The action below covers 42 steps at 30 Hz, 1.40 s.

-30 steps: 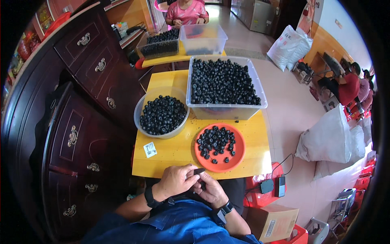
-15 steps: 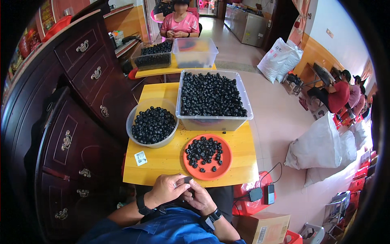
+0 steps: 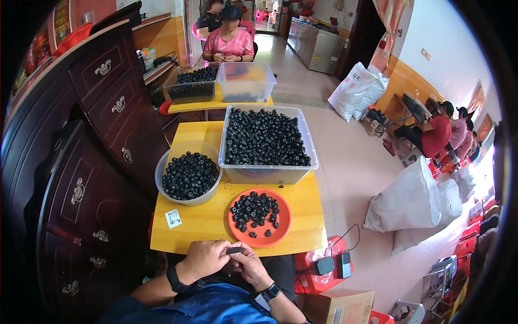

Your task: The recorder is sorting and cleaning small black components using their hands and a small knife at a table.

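Close together at the near table edge, both my hands are closed. My left hand (image 3: 203, 260) grips a small dark flat piece (image 3: 234, 250), whose end sticks out toward my right thumb. My right hand (image 3: 251, 267) has its fingers curled against the left; what lies inside them is hidden. Just beyond the hands is an orange-red plate (image 3: 283, 231) with loose black ring-like parts (image 3: 252, 208), round with holes. A round clear tub (image 3: 207, 197) to its left and a large clear rectangular bin (image 3: 253, 176) behind hold many more.
A white label (image 3: 173, 218) lies on the yellow table (image 3: 199, 229). Dark drawers (image 3: 81, 205) rise at the left. A red stool (image 3: 324, 283) with cabled devices and a cardboard box (image 3: 340, 306) stand at lower right. Beyond, a person (image 3: 231, 43) sits at another table.
The whole view has shifted, so the table and containers sit further left and lower. My hands stay together; the dark flat piece between them now lies more level.
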Available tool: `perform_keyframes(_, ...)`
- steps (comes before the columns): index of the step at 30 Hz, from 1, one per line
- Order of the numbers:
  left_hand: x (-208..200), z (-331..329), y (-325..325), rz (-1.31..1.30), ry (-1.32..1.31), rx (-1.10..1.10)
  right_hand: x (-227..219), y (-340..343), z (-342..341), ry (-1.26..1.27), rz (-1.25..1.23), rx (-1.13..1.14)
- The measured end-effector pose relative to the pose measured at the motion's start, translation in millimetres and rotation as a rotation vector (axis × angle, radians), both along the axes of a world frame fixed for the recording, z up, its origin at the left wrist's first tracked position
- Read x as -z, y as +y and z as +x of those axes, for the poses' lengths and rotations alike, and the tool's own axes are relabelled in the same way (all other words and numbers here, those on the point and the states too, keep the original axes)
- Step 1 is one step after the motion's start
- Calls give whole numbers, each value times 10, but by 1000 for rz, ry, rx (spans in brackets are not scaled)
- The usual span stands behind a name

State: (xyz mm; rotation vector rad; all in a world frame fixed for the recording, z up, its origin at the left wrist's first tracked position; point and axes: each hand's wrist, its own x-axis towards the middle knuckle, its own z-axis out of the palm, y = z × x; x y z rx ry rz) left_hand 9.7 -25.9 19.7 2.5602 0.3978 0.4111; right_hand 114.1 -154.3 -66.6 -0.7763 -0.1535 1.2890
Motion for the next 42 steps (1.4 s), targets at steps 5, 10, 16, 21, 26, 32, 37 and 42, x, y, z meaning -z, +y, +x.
perform_keyframes(5, -31, -6, -10, -142, -42, 2, -12, -35, 37, 162, 46, -46)
perform_keyframes(10, 4, 9, -32, -157, -105, 1, 26, -43, 58, 238, 121, -86)
perform_keyframes(16, -28, 9, -54, -136, -114, 9, 135, -32, 20, 247, 132, -19)
perform_keyframes(21, 64, 7, -63, -142, -198, 3, 61, -15, -22, 298, 148, 16)
perform_keyframes(26, 8, 10, -82, -165, -220, -9, 41, -5, 3, 304, 148, -2)
perform_keyframes(32, 109, -13, -61, -26, -298, 39, 116, 2, -8, 402, 162, 3)
perform_keyframes(37, 94, 36, -62, -56, -357, 52, 144, 2, 2, 439, 167, 0)
perform_keyframes(42, 110, 42, -59, -79, -375, 35, 61, 22, 12, 420, 173, 1)
